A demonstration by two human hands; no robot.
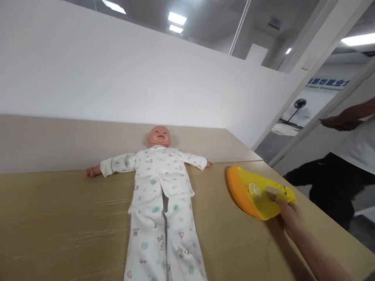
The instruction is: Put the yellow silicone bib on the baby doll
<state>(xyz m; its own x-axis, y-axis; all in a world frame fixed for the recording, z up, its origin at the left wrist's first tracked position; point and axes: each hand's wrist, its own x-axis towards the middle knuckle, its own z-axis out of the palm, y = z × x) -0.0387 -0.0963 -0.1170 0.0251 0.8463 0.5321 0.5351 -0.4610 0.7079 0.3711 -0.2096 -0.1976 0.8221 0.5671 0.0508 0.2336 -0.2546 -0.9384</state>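
Observation:
My right hand (290,218) grips the neckband end of a yellow silicone baby bib (260,195), its fingers pinched on the edge. The bib has an orange catch pocket (238,193) facing left and a white citrus-slice print. It is low over the table, at the right; whether it touches the surface I cannot tell. A baby doll (159,175) lies on its back to the left of the bib, arms spread, dressed in a white patterned top and trousers (180,234). My left hand is out of view.
The wooden table (73,218) meets a low white wall (131,70) behind the doll's head. Past the table's right edge, a person in black trousers (325,175) stands near a doorway. A black fan (300,104) stands farther off.

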